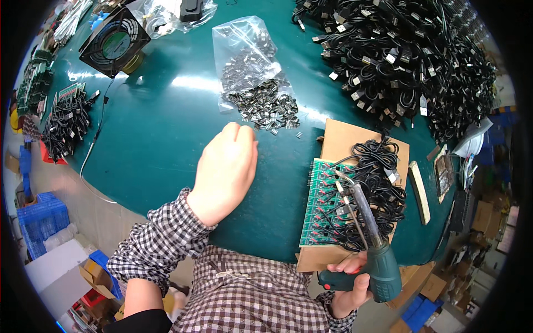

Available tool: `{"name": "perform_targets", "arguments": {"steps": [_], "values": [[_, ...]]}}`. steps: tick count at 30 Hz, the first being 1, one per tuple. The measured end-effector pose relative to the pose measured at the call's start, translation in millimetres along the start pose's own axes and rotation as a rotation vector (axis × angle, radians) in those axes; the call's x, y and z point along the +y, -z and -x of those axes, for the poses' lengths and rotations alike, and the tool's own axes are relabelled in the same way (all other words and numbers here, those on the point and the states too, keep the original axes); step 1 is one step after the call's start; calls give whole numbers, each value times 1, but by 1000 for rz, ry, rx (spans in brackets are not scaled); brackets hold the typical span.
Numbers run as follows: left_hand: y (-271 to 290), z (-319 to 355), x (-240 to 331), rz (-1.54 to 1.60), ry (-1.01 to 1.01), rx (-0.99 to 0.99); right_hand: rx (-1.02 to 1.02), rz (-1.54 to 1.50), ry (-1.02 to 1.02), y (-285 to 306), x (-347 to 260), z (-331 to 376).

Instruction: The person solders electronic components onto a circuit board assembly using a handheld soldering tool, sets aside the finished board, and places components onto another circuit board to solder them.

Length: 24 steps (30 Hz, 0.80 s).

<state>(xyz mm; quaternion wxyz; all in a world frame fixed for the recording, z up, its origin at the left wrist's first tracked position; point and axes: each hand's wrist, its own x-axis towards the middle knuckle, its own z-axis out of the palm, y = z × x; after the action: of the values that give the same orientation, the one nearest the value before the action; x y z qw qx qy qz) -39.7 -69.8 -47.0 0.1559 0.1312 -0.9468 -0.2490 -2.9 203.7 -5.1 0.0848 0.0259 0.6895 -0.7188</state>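
Note:
My right hand (355,283) is wrapped round the dark green handle of a soldering gun (383,273), whose metal barrel and thin feed tube point up over a green circuit board panel (319,213). Black USB cables (377,194) lie bundled across the panel's right side. Panel and cables rest on a cardboard sheet (344,136). My left hand (227,164) is at the near edge of a heap of small black pin connectors (269,105), its fingers curled together. The fingertips are hidden, so I cannot make out what they hold. A clear plastic bag (236,39) with more connectors lies behind the heap.
A large mound of black USB cables (400,61) covers the far right. At the far left stands a black fan (114,41), with its cord running down the table's left edge. Boards with cables (69,119) sit nearby. A pale strip (420,191) lies right of the cardboard.

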Motion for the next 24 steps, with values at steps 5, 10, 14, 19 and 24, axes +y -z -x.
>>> {"name": "perform_targets", "arguments": {"steps": [5, 10, 14, 19, 24], "values": [[20, 16, 20, 940, 480, -186, 6, -34, 20, -11, -9, -4], [16, 53, 80, 1553, 603, -310, -114, 182, 31, -23, -19, -18], [8, 66, 100, 1527, 523, -296, -143, 354, 96, -26, -17, -26], [9, 71, 104, 1299, 374, -289, -156, 429, 148, -23, -16, -25], [6, 73, 105, 1290, 333, -260, -233, 416, 198, -22, -18, -28]]}}
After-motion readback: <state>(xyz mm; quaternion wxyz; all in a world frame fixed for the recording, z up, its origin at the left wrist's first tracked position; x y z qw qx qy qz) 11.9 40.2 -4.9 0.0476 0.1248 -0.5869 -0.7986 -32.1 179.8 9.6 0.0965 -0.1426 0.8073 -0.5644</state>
